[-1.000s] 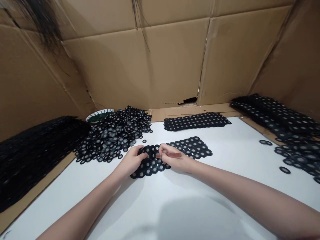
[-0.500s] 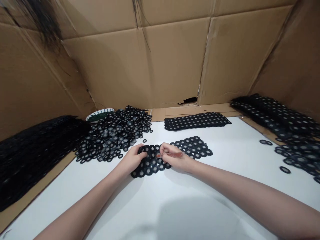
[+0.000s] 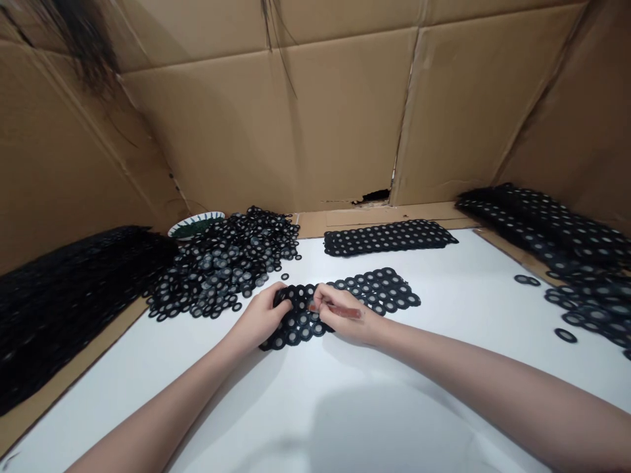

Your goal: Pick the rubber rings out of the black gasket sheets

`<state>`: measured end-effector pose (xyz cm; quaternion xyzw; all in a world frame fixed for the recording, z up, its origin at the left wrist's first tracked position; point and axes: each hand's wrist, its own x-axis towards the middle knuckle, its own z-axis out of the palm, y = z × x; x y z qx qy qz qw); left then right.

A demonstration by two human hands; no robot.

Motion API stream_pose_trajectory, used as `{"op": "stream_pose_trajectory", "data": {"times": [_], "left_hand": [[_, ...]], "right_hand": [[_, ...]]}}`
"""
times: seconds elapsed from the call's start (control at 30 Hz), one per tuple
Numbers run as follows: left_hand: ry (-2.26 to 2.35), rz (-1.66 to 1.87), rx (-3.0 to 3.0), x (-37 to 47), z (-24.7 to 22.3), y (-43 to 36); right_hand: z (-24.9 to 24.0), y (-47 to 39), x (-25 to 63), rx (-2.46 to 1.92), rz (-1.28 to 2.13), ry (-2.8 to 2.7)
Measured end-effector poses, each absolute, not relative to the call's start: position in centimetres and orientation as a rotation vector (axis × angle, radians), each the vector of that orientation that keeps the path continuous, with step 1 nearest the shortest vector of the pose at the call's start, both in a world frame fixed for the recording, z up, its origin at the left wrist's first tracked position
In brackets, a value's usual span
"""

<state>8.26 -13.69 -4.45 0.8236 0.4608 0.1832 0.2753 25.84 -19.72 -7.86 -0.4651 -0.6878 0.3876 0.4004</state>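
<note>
A strip of joined black rings with pale centres lies on the white table. Its left end is pinched by my left hand, thumb on top. My right hand is closed round a thin tool with a reddish-brown handle, its tip side over the middle of the strip. The tip itself is too small to make out. Beyond my right hand the ring sheet extends to the right.
A heap of loose rings lies left, beside a patterned dish. Another ring panel rests at the back. Dark stacks stand far left, and ring sheets far right. Cardboard walls enclose the table.
The tool's handle end has tilted slightly downward in my right hand, which has shifted a little. My left hand keeps its hold.
</note>
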Motion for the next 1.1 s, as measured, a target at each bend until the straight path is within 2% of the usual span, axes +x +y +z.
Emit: {"op": "stream_pose_trajectory", "data": {"times": [0.23, 1.1], "left_hand": [[1.224, 0.448, 2.325, 8.52, -3.9, -14.65], [1.206, 0.485, 2.305, 8.58, -4.11, -14.28]], "right_hand": [[-7.92, -19.71, 25.88, -1.221, 0.867, -1.848], [-7.95, -19.7, 26.0, -1.187, 0.888, -1.844]]}}
